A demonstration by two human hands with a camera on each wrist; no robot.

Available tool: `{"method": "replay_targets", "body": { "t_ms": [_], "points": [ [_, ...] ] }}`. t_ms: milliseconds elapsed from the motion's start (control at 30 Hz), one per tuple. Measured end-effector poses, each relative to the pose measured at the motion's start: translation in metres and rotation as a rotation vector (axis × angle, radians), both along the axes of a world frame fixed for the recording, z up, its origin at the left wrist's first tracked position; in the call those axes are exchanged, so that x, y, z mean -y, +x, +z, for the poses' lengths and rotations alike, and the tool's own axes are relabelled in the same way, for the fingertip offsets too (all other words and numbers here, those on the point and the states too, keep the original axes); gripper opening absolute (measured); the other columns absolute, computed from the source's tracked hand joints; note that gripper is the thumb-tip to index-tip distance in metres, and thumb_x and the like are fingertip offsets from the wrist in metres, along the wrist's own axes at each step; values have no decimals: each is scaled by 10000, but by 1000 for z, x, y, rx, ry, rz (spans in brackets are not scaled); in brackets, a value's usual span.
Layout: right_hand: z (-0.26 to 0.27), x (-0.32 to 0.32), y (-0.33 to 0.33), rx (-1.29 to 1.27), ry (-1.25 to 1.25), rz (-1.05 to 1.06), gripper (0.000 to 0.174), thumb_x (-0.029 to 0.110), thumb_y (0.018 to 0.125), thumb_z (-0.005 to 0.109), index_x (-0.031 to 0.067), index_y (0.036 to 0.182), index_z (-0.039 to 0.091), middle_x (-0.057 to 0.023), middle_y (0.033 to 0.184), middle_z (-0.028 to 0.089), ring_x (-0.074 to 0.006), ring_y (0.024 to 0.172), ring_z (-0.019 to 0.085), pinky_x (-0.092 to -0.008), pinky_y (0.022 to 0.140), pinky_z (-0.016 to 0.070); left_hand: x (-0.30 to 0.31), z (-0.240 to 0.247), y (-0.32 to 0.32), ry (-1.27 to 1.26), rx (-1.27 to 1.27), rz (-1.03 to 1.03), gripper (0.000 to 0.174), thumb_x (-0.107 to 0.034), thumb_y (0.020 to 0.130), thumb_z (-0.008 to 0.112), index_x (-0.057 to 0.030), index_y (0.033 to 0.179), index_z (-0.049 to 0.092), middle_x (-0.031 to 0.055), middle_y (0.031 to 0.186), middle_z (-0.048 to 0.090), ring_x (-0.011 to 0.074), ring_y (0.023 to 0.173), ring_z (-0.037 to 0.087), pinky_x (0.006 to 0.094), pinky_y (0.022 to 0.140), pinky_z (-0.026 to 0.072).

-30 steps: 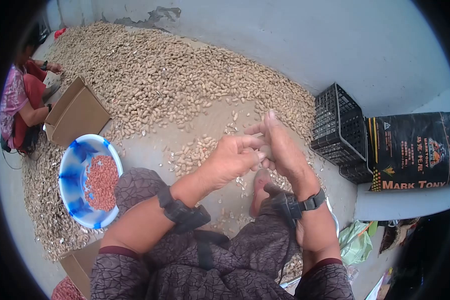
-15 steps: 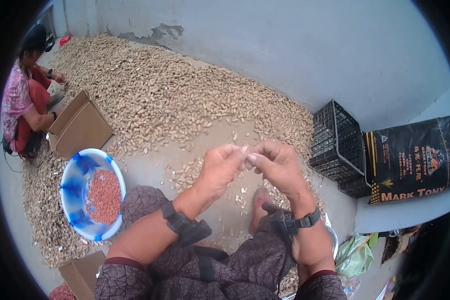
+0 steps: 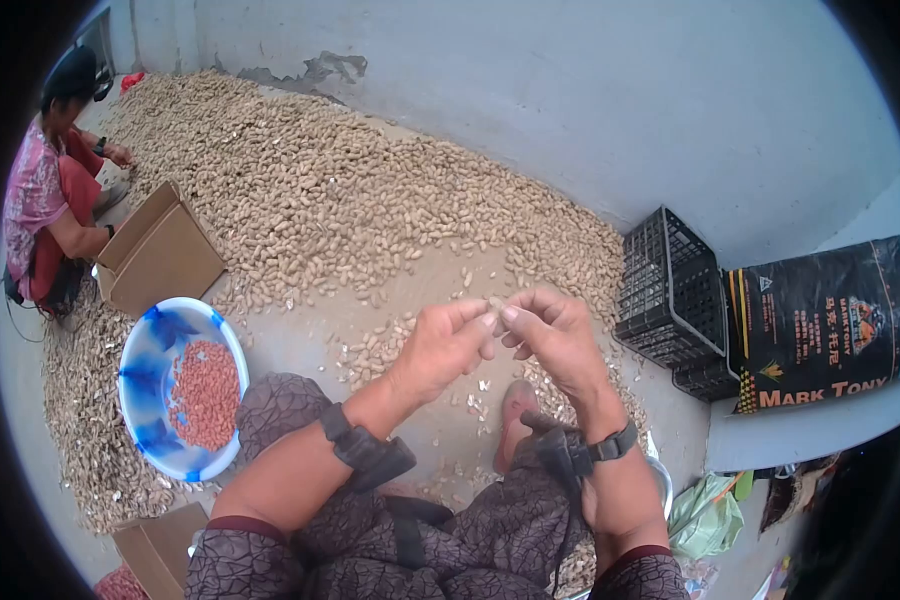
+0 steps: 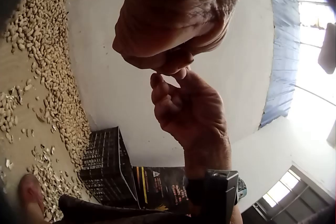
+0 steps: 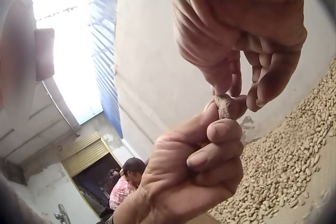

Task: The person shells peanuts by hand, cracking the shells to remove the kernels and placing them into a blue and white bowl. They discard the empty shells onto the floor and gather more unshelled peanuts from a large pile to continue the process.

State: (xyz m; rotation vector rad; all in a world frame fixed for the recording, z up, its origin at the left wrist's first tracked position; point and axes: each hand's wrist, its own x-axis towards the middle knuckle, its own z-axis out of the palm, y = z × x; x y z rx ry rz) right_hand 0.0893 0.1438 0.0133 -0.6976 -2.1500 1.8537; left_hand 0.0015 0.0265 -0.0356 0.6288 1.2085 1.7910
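An unshelled peanut sits between the fingertips of both hands, tan and wrinkled in the right wrist view. My left hand pinches it from one side with thumb and forefinger, the other fingers curled below. From the other side, the thumb and forefinger of my right hand grip it too. In the left wrist view the left hand hides the peanut. Below and left of the hands, a blue-and-white basin holds reddish shelled kernels.
A wide heap of peanuts lies along the wall. Left stand a cardboard box and a squatting person. Right are black crates and a black printed sack. Loose shells lie around a foot.
The hands were spread and overlapping a second ago; their fingertips have since come together around a peanut. The head view has tilted slightly up.
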Motion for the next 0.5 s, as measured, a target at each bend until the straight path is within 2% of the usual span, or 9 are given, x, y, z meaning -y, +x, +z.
{"method": "replay_targets", "body": {
  "t_ms": [200, 267, 333, 400, 500],
  "points": [
    [15, 4, 3, -7, 68, -57, 135, 112, 768, 610, -2, 842, 615, 0, 647, 567, -38, 534, 484, -171, 449, 382, 2, 4, 1, -38, -86, -20, 201, -202, 885, 453, -27, 877, 553, -8, 589, 512, 21, 428, 392, 154, 387, 305],
    [17, -1, 6, 83, -6, 32, 141, 101, 759, 616, 5, 862, 622, 8, 650, 565, -38, 529, 474, -171, 458, 384, 3, 6, 2, -53, -76, -34, 206, -213, 887, 453, -30, 880, 547, -5, 594, 514, 24, 426, 393, 154, 387, 306],
    [14, -5, 6, 75, -30, 29, 142, 99, 756, 618, 7, 865, 625, 7, 658, 569, -38, 534, 476, -170, 461, 384, 3, 5, 1, -70, -65, -46, 210, -224, 890, 453, -34, 883, 541, -1, 598, 515, 27, 423, 393, 153, 388, 306],
    [12, -5, 5, 64, -53, 31, 144, 97, 753, 620, 10, 868, 627, 6, 665, 573, -38, 538, 477, -170, 465, 384, 3, 4, 0, 36, 198, -101, 203, -230, 893, 451, -40, 893, 523, 11, 630, 528, 31, 424, 394, 148, 388, 302],
    [14, 0, 5, -7, -30, 13, 137, 82, 749, 624, 7, 864, 629, -3, 685, 584, -41, 567, 493, -175, 491, 399, 6, 5, -4, 79, 322, -200, 192, -223, 896, 448, -41, 910, 507, 21, 664, 539, 28, 430, 395, 139, 388, 292]
  ]
}}
